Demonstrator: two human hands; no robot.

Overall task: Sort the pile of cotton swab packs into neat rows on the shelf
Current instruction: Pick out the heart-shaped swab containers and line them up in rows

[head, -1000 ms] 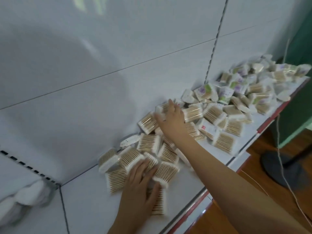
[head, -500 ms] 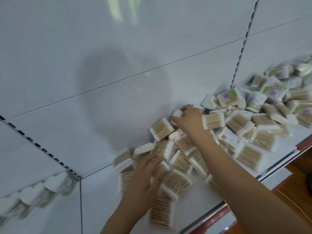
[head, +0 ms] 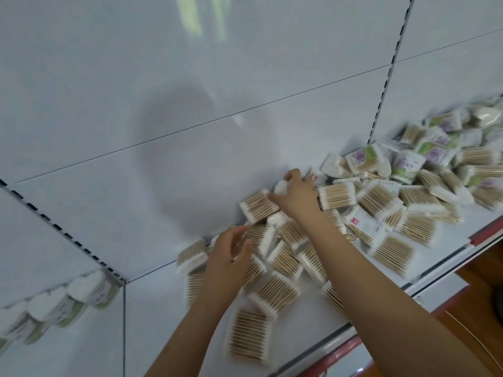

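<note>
White shelf, head view: the pile of cotton swab packs lies loose along the back wall, from mid-shelf out to the right end; no row formed yet. Right hand is at the back of the pile, fingers curled round a small white pack held against the wall panel, thumb touching a wooden-stick pack just beside it. Left hand hovers over the near-left packs, fingers loosely spread; blur hides whether it grips anything.

Judgement on the step: start the row at the left back corner. Stand each pack on one edge, sticks all the same way, flush to the wall; the left hand should brace the row end while the right feeds packs. Film wrapping looks slippery, so packs may slide.

Against the frame half a second earlier: the left hand has lifted off the packs and moved up towards the wall; the right hand sits at the same white pack. Camera has shifted slightly left.
</note>
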